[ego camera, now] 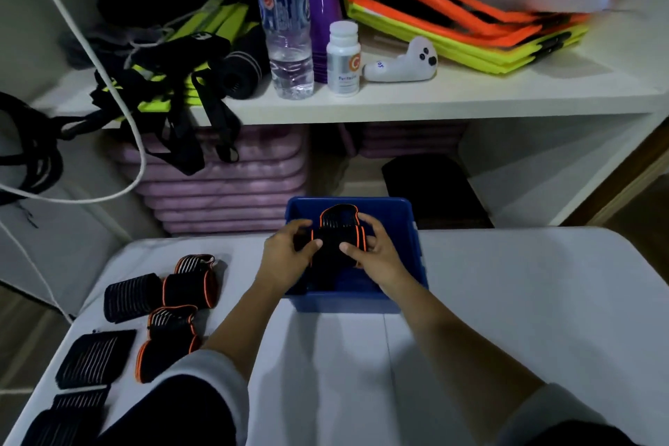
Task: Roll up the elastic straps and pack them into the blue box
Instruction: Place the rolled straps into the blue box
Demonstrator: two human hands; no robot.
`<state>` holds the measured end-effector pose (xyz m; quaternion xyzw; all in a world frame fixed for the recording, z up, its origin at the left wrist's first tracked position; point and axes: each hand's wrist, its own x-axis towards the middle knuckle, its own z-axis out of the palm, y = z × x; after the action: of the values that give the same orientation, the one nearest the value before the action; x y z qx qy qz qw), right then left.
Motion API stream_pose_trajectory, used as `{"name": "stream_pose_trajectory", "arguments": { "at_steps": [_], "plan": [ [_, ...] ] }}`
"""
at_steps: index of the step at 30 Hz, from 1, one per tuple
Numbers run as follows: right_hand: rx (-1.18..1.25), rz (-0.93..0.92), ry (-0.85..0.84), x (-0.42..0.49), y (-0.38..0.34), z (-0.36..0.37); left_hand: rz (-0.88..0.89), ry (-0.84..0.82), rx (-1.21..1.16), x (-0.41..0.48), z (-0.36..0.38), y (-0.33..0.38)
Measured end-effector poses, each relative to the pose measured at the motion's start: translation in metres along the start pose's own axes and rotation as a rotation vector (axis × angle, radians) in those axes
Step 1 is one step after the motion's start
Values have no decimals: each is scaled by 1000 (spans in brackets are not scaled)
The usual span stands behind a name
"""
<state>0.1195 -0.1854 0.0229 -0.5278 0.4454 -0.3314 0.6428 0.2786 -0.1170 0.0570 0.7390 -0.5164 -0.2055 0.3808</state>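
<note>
A blue box (416,264) stands on the white table (506,300) at its far edge. Over the box opening, my left hand (286,257) and my right hand (376,253) both grip one rolled black elastic strap with orange edges (331,239). Its loose end arches up behind the roll. More dark straps lie inside the box under it, hard to make out. Several straps lie on the table's left side: two orange-edged rolls (192,282) (168,340) and plain black ones with white stripes (130,295) (94,358) (72,413).
Behind the table a white shelf (434,98) carries a water bottle (286,22), a purple bottle (318,4), a white pill jar (343,58), a white toy (402,61), orange-yellow frames (452,22) and black-yellow harness straps (163,83). Purple mats (224,185) are stacked underneath. A white cable (108,83) hangs at left.
</note>
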Motion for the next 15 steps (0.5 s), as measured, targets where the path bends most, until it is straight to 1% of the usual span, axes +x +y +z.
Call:
{"name": "stream_pose_trajectory", "arguments": {
  "at_steps": [4,6,10,15],
  "plan": [
    [-142,146,-80,22,15,7,157,44,172,13,-9,-28],
    [-191,188,-123,29,20,11,198,35,240,15,-11,-41],
    [-241,293,-207,37,25,20,201,-4,252,14,-11,-63],
    [-413,335,-240,43,30,24,195,4,184,12,-10,-72]
  ]
}}
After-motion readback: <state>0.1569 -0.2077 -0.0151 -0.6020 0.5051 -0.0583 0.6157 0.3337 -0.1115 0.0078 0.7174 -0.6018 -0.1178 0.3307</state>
